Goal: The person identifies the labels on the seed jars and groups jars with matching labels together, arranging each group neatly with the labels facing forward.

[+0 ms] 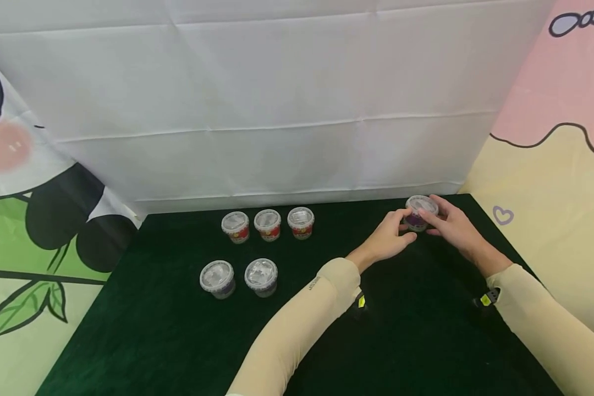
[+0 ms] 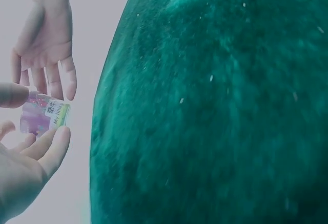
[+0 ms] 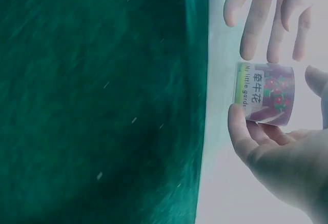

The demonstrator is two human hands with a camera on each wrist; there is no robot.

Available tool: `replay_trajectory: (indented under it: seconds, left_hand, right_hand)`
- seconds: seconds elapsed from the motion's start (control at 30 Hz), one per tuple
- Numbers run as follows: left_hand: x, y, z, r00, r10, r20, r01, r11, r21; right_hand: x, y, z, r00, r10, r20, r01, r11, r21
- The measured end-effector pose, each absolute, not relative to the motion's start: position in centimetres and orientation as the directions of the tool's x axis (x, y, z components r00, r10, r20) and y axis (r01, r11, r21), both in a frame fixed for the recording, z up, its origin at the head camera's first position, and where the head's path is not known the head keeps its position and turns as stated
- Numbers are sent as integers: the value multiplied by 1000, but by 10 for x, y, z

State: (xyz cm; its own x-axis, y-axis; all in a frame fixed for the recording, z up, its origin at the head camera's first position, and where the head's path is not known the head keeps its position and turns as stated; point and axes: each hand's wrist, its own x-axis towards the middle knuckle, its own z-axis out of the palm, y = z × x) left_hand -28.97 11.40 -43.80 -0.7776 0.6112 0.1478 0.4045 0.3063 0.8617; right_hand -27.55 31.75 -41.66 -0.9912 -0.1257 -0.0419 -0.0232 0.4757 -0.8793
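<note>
At the table's far right corner, a small lidded tub with a purple label stands between both hands. The right wrist view shows the same tub with flowers and "My little garden" printed on it. My right hand grips it from the right, its thumb over the lid's near edge. From the left, my left hand reaches it with extended fingertips at its side; the thumb lies lower, apart from the tub. Fingers behind the tub are partly hidden. The left wrist view shows the tub between both hands.
Three red-labelled tubs stand in a row at the back of the dark green table. Nearer stand two dark-labelled tubs, a left one and a right one. A white cloth hangs behind; printed cloths flank the sides.
</note>
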Motion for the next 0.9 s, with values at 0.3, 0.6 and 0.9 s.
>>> replay_trajectory:
  seconds: [0.3, 0.6, 0.9]
  left_hand:
    - [-284, 83, -421, -754, 624, 206, 496, 335, 801]
    - [-280, 46, -411, -745, 616, 257, 536, 323, 780]
    - [-268, 1, -398, -735, 618, 277, 548, 304, 779]
  right_hand:
    - [-280, 297, -405, -988, -156, 18, -86, 441, -894]
    - [-277, 271, -391, -981, -191, 41, -115, 395, -912]
    - [-275, 242, -379, -960, -281, 9, -98, 304, -948]
